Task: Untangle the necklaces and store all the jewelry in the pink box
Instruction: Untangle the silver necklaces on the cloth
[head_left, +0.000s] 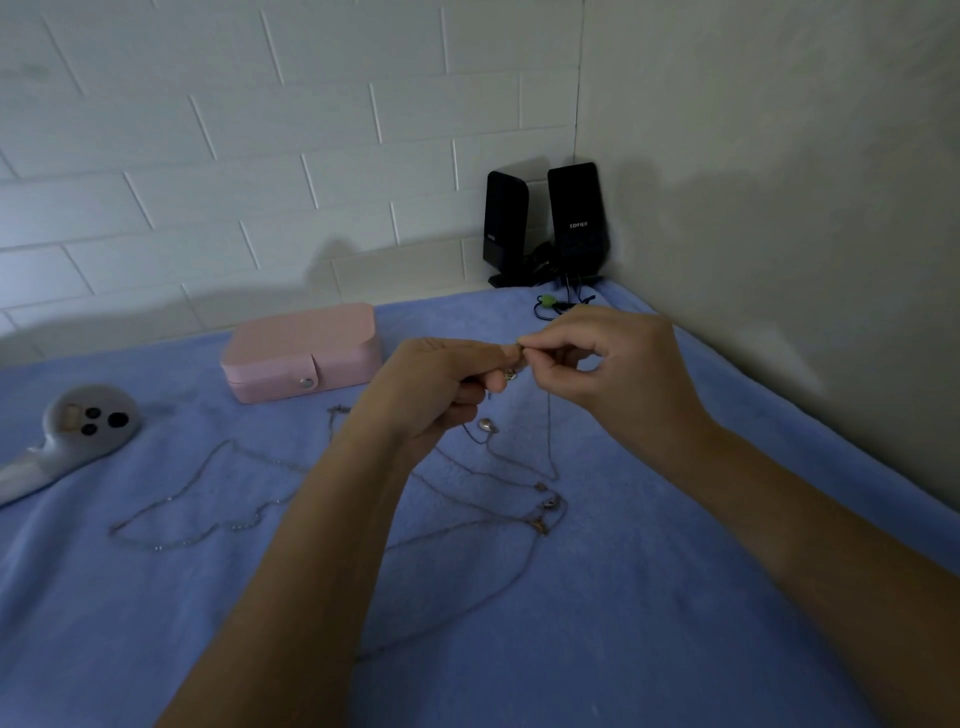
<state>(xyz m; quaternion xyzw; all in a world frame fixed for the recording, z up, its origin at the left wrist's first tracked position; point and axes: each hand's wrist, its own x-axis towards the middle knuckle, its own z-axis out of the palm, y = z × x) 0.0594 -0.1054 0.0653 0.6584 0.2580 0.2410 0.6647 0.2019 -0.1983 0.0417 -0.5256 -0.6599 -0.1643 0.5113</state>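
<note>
Teasing gently suits this knot: left hand (441, 384) and right hand (613, 374) both pinch one chain (549, 441) mid-frame, other necklaces (545, 501) lying below, closed pink box (304, 348) centre-left.

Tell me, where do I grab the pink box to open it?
Probably pinch the flap with the silver snap on the front of the pink box, coming from the near side. The box lies shut and flat, its flap facing us.

Box (301, 353) behind necklaces (548, 503) on the blanket (571, 649), device (88, 421) far left, speakers (571, 218) behind — in the corner
</note>
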